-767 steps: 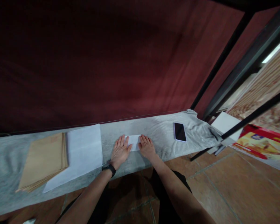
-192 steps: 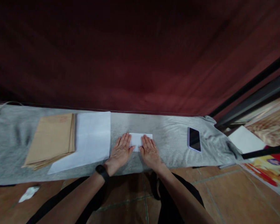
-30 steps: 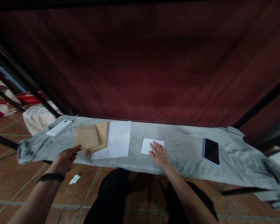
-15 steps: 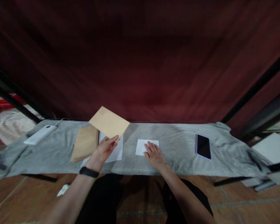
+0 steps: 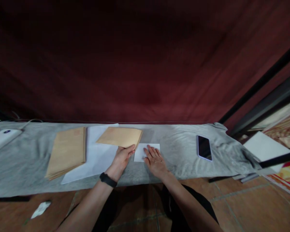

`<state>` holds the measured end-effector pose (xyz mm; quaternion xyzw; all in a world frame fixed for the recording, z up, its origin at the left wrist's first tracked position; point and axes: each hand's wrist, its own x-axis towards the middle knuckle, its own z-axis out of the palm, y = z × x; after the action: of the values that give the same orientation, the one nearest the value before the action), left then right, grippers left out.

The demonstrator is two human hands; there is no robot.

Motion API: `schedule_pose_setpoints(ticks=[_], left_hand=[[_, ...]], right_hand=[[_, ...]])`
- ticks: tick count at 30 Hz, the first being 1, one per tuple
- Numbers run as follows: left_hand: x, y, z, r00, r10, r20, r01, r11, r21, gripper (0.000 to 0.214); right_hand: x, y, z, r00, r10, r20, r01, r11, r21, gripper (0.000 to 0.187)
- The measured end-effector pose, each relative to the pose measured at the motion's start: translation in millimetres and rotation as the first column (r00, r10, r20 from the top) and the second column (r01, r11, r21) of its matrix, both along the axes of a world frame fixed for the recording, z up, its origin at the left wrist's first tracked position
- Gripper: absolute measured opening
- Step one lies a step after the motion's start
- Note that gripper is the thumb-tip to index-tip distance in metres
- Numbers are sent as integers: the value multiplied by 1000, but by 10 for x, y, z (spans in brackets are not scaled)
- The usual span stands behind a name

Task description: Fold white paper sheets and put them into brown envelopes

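In the head view, the left hand had just brought a brown paper envelope away from the envelope stack, pinching its near right corner between thumb and fingers. That put it right beside the small white paper, whether touching was unclear; the right hand lay flat on that paper, fingers slightly spread, gripping nothing.

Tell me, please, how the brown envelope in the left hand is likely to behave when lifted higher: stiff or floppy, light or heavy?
The brown envelope is probably fairly stiff: the left hand grips it near one corner, yet it shows little sag. It is likely light, since it looks thin and flat.
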<state>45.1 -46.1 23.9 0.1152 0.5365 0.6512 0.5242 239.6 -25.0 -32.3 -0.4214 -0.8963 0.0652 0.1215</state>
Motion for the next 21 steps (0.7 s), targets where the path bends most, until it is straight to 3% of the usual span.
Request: schedule_pose_setpoints(ticks=[13, 16, 21], left_hand=[[-420, -2, -148, 997, 23, 69, -18, 998, -63, 14], [-413, -64, -136, 997, -39, 70, 42, 998, -44, 11], [-157, -252, -174, 962, -272, -1, 272, 962, -12, 28]], right_hand=[[-2, -15, 27, 999, -5, 53, 5, 1000, 2, 53], [-4, -18, 32, 998, -7, 55, 7, 1000, 3, 53], [-6, -25, 40, 998, -4, 62, 4, 1000, 10, 53]])
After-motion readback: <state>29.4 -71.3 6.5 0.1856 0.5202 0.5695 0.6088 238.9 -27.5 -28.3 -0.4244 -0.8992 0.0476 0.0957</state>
